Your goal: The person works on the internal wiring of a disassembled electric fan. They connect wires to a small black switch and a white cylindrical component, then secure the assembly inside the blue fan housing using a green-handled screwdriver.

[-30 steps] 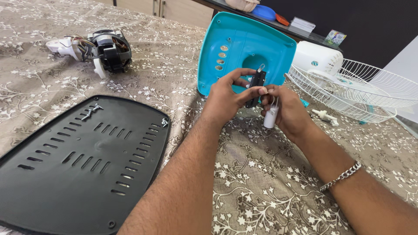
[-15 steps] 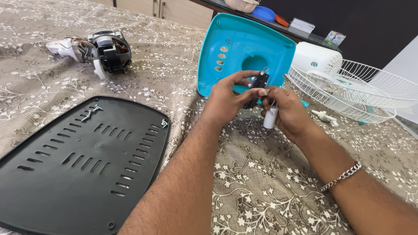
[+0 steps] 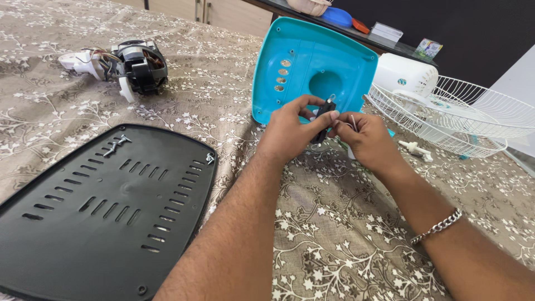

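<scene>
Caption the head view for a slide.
Both hands, left hand and right hand, pinch a small black part before a turquoise cover on a floral tablecloth.

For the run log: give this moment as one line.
left hand: holds small black part | right hand: on same part | behind: teal cover

Both hands meeting mid-table: left hand (image 3: pixel 292 131) and right hand (image 3: pixel 368 139) pinching a small switch part (image 3: pixel 323 120) between them. Directly behind, fan housing shell (image 3: pixel 312 69) standing tilted on the tablecloth (image 3: pixel 334 234). Wire fan guard (image 3: pixel 462 114) to the right, motor cover (image 3: pixel 404 75) behind it. Slotted base plate (image 3: pixel 106 206) near left; fan motor (image 3: pixel 136 64) far left.
</scene>
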